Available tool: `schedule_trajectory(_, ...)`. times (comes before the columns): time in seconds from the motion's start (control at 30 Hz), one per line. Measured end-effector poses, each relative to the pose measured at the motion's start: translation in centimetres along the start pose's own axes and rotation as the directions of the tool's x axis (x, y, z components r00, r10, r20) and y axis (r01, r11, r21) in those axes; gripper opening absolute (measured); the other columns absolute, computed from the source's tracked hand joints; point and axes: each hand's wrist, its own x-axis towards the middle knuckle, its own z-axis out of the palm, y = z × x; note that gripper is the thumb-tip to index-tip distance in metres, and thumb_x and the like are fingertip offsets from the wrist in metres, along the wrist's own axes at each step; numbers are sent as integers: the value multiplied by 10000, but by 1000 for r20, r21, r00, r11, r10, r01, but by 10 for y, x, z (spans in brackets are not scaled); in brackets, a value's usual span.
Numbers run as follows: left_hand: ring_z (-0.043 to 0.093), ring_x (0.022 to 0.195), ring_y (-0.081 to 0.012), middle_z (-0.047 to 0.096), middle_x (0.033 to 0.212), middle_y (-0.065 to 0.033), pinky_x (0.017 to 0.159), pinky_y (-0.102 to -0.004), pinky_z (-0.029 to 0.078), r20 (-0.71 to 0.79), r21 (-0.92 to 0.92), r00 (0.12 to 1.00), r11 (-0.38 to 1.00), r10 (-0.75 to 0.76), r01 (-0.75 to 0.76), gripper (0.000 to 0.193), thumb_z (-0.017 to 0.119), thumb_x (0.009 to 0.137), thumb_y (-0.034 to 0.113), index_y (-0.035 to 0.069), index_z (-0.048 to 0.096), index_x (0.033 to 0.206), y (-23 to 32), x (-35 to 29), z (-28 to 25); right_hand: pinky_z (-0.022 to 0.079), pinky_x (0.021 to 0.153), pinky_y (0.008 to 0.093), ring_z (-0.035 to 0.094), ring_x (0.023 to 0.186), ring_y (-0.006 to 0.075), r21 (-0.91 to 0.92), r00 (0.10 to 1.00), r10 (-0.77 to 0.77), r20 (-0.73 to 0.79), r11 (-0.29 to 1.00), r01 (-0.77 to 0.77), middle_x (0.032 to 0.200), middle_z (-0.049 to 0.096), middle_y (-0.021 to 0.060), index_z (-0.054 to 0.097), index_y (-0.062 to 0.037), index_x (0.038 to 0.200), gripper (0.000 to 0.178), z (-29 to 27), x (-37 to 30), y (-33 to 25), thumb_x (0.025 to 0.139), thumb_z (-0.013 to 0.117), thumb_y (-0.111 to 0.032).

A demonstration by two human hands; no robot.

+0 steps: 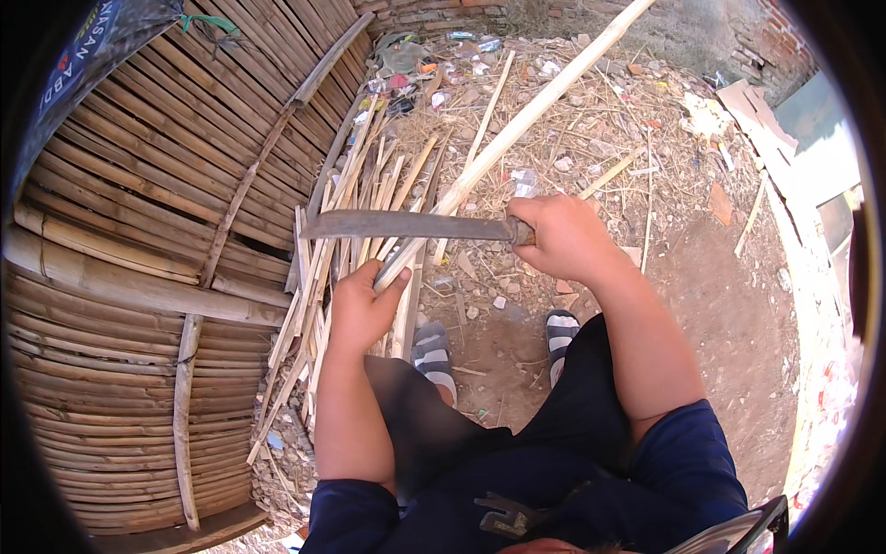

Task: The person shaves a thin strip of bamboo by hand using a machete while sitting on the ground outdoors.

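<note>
My right hand point(558, 235) is closed round the short handle of a machete point(406, 225). Its long, dark blade points left and lies across a pale bamboo strip point(535, 115), near the strip's lower end; whether it touches cannot be told. Gripped in my left hand point(360, 300) is that lower end, just below the blade. From there the strip slants up and away to the right, past the top of the view. Beside my left hand, several cut bamboo strips point(309, 305) lie in a loose pile on the ground.
A bamboo slat wall point(120, 277) stands close on my left. Litter and wood scraps point(591, 129) cover the ground ahead, up to a brick wall point(572, 17). My feet point(432, 351) in sandals are below the blade. Flat boards point(759, 120) lean at the right.
</note>
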Motion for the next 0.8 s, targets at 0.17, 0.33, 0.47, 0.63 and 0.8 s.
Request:
schedule_trajectory(0.17,540,543,-199,606,609,-124,570,-378,462,70,-95,998,995,2,5,428,763,970,404,-22,736,1002,-14,0,6,575,742,496,714,816,413,262,956,288,-62,929,-263,842,720,178,657,-73,1006,245,-15,7,20,819,770,-185)
schedule_trajectory(0.33,604,556,-273,632,638,-177,591,-418,478,-173,-162,960,955,220,-248,443,760,968,421,-18,737,1018,-16,0,18,573,746,518,727,846,404,10,994,44,100,999,-45,900,733,170,653,-70,1012,259,3,5,-21,808,767,-184)
schedule_trajectory(0.47,668,618,-347,672,684,-190,629,-425,514,-15,-46,1000,999,11,-12,393,777,949,401,10,741,972,-6,-1,-4,565,728,485,729,794,387,190,982,186,18,964,-186,807,720,179,680,-56,1000,256,-7,4,10,863,785,-246)
schedule_trajectory(0.63,683,652,-371,690,709,-192,641,-438,523,-77,82,993,992,-90,96,363,814,906,386,31,746,934,10,-2,-11,562,729,463,728,757,382,265,937,344,-60,911,-318,791,721,203,696,-32,1008,296,-14,7,28,902,785,-293)
schedule_trajectory(0.8,690,686,-398,702,736,-193,647,-451,528,-129,116,991,992,-39,54,339,840,873,370,46,752,918,2,1,-7,558,738,528,720,851,425,6,993,-4,122,1000,3,836,720,206,668,-43,954,312,2,1,-10,830,813,-290)
